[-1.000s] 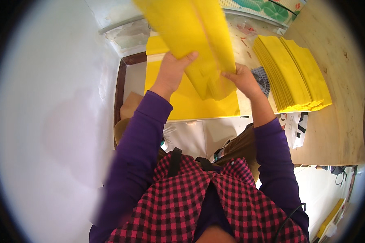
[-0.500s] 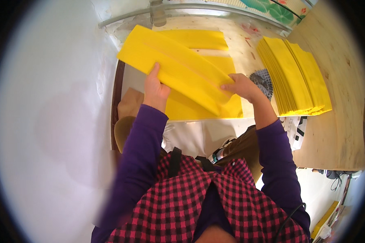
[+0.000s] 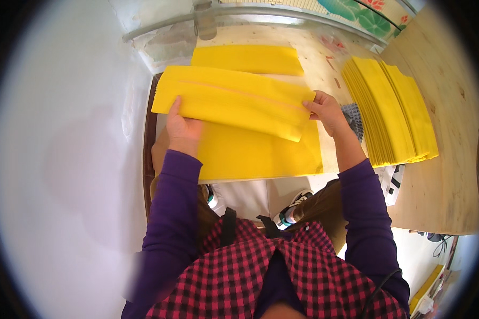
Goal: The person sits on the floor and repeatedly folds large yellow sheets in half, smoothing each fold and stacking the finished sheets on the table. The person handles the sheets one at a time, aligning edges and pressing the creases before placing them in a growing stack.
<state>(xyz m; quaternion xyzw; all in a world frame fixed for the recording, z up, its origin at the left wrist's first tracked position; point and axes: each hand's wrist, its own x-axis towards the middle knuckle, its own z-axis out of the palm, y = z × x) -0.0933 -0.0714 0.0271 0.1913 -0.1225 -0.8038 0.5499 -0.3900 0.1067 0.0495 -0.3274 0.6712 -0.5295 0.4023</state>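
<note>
Between my two hands I hold a long folded yellow cloth [image 3: 234, 103], roughly level above the table. My left hand [image 3: 182, 127] grips its near edge toward the left end, thumb on top and fingers hidden underneath. At the right end, my right hand [image 3: 324, 111] pinches the corner between thumb and fingers. Below it, a wider yellow cloth sheet [image 3: 255, 157] lies flat along the table's near edge. Beyond the held piece lies another folded yellow cloth [image 3: 245, 57], partly covered by it.
To the right stands a thick stack of folded yellow cloths [image 3: 391, 111] on the wooden table [image 3: 324, 143]. A grey knobbly item [image 3: 353, 119] sits beside the stack, partly hidden by my right hand. A metal rail [image 3: 282, 15] curves along the back; a white wall [image 3: 74, 149] is at left.
The held cloth has turned from a steep slant to nearly level, its left end coming down and nearer. My left hand has moved left and nearer; my right hand has shifted slightly right.
</note>
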